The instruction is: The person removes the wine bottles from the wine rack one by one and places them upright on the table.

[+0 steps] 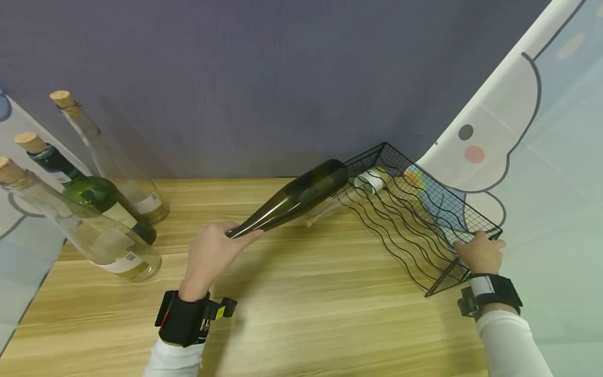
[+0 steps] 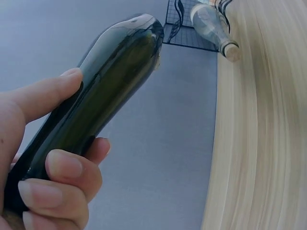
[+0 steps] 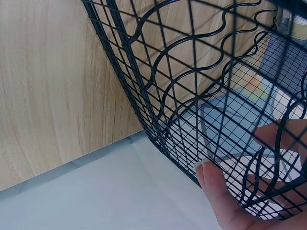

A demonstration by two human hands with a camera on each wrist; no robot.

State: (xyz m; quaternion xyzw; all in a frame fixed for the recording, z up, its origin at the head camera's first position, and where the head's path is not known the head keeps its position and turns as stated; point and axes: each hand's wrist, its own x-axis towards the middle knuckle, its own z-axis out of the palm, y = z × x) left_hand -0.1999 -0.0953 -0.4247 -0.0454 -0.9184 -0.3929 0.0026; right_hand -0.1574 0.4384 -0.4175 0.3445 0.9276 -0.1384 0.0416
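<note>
Dark green glass fills the left hand (image 1: 214, 251) near the centre of the frame: the hand grips a bottle (image 1: 301, 193) by its neck, fingers wrapped on one side and the thumb side on the other. The bottle slants up to the right, clear of the tabletop (image 1: 301, 314), its base overlapping the left edge of a black wire rack (image 1: 447, 201) in the head view (whether the two actually touch, I cannot tell).

The rack stands right of centre, with mesh sides and rows of wavy wires. At its near corner, to the right of the frame, the right hand (image 1: 481, 253) holds the frame of it, thumb and fingers bent about the mesh end. Inside the rack's far left end lies a clear bottle (image 2: 210, 25), its corked neck sticking out past the wavy wires.

At the left of the frame three corked bottles stand upright close together: a rear clear bottle (image 1: 120, 173), a green bottle (image 1: 101, 196) with a pale label, and a front clear bottle (image 1: 94, 235). Behind everything rises a grey panel (image 1: 235, 89), and a cartoon-printed panel (image 1: 556, 209) covers the right side.
</note>
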